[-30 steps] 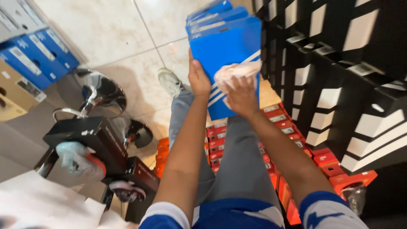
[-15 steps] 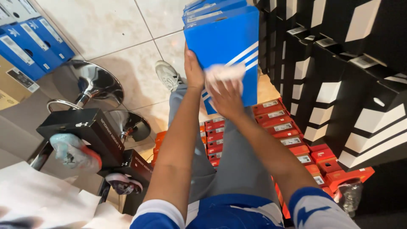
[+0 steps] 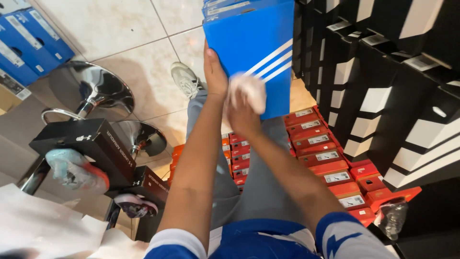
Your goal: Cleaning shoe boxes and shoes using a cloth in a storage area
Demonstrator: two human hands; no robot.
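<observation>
A stack of blue shoe boxes with white stripes rests on my lap, tilted upright. My left hand presses flat against the left side of the front box and steadies it. My right hand is closed around a white cloth and holds it against the lower face of that box. My grey-trousered legs and a grey sneaker show below the boxes.
Red shoe boxes lie stacked on the floor under my legs. Black-and-white boxes form a wall on the right. Black boxes with shoes sit on chrome stools at left. More blue boxes lie at top left.
The blue boxes have come closer and higher in view. My right hand with the cloth has slid down and left across the box face. My left hand stays on the box's side.
</observation>
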